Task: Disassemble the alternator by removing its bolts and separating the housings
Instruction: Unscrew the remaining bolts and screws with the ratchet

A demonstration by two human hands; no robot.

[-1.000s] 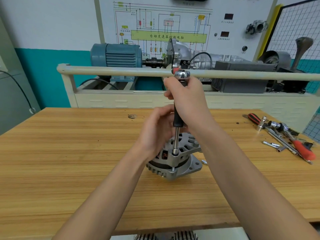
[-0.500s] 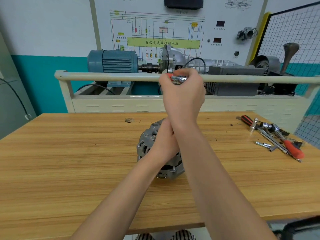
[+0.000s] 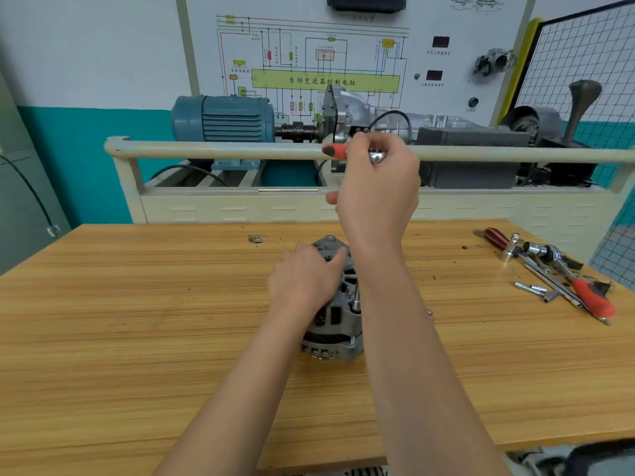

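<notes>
Alternator (image 3: 338,314) sits on the wooden surface (image 3: 137,321), roughly mid-surface, slotted housing face turned up and toward the right. Both housings look joined; no gap shows between them.

Left hand (image 3: 304,280) rests on the alternator's upper left side, fingers curled over the housing rim, grip clamped on it to steady it.

Right hand (image 3: 376,187) is raised well above the alternator, grip closed round a ratchet (image 3: 357,153): orange-and-black handle tip pokes out left of the fist, chrome head shows at the knuckles. The extension below the hand is hidden by the wrist; a chrome socket end (image 3: 355,300) shows at the housing face, just beside the forearm (whether it is seated on a bolt, cannot tell).

Progress, as a judgement: bolt removal underway, early to middle. One small loose piece (image 3: 430,314) lies on the surface just right of the alternator, possibly a removed bolt, too small to confirm. Left to do: remaining bolts, then parting the housings.

Containers: none in view. Spare tools (image 3: 556,273) (a second red-handled ratchet, sockets, extensions) lie loose on the surface, well right of the alternator, near the far edge.
</notes>
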